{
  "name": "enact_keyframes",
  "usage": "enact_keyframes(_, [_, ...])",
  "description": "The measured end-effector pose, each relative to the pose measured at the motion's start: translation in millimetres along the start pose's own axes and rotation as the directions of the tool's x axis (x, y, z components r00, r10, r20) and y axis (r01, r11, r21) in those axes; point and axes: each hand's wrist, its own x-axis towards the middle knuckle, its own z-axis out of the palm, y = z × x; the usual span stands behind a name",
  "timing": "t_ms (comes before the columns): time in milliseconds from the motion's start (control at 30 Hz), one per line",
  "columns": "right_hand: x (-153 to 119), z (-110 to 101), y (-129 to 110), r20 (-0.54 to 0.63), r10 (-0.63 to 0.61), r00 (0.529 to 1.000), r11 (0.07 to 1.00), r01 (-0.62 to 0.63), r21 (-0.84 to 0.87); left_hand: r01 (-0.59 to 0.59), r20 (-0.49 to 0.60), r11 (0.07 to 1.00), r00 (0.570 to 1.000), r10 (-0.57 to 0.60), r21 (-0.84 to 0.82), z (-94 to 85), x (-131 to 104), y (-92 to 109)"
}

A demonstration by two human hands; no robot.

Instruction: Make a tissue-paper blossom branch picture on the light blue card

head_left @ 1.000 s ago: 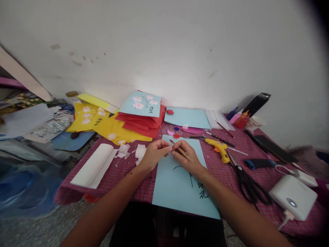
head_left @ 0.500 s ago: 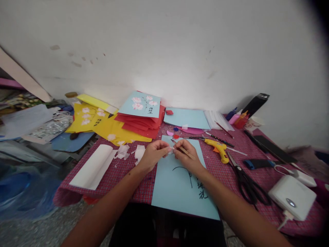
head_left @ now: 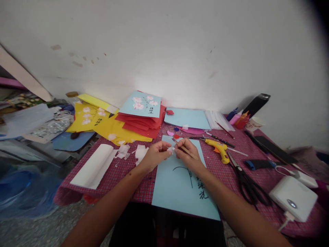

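Observation:
Over the top of a light blue sheet (head_left: 177, 195) with black brush lines and characters, my two hands meet. My left hand (head_left: 158, 154) pinches one side of a small white paper piece (head_left: 171, 149). On its other side, my right hand (head_left: 187, 152) has its fingertips at the same piece and also holds a thin wooden brush (head_left: 189, 152), its tip pointing up and left. Torn white paper scraps (head_left: 140, 152) and a folded white sheet (head_left: 94, 167) lie left of the hands.
Behind stand red folders (head_left: 144, 125) topped by a blue flower card (head_left: 140, 104); yellow cards (head_left: 84, 118) lie left. At right are a yellow glue gun (head_left: 218, 149), black scissors (head_left: 248, 185), a white power bank (head_left: 293, 199), paint bottles (head_left: 241, 120) and a black flask (head_left: 258, 104).
The fingers of my left hand have parted slightly from my right, and more of the white paper piece shows between them. The brush has tilted slightly.

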Motion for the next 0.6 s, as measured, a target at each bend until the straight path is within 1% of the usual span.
enact_keyframes(100, [0.2, -0.5, 1.9, 0.025, 0.005, 1.0, 1.0, -0.004, -0.011, 0.001, -0.021, 1.0, 1.0, -0.001, 0.024, 0.3, 0.0, 1.4])
enact_keyframes(200, [0.1, -1.2, 0.0, 0.04, -0.019, 0.999, 0.999, 0.02, -0.048, -0.013, -0.025, 0.999, 1.0, 0.014, 0.039, 0.4, -0.2, 4.0])
enact_keyframes(333, [-2.3, -0.2, -6.3, 0.134, -0.059, 0.989, 0.987, 0.078, -0.144, -0.034, -0.019, 0.999, 0.999, 0.035, 0.031, 0.4, -0.3, 4.8])
enact_keyframes(400, [-3.5, 0.8, -7.9, 0.161, -0.073, 0.984, 0.977, 0.103, -0.184, -0.036, -0.012, 0.999, 0.999, 0.036, 0.022, 0.6, -0.3, 4.3])
enact_keyframes(467, [-3.8, 1.2, -7.3, 0.147, -0.079, 0.986, 0.968, 0.111, -0.224, -0.027, -0.017, 0.999, 0.999, 0.027, 0.022, 1.1, -0.2, 3.9])
enact_keyframes(600, [-2.0, -0.7, -2.1, 0.069, -0.077, 0.995, 0.96, 0.093, -0.263, 0.0, -0.038, 1.0, 0.999, 0.001, 0.027, 1.2, 0.7, 1.3])
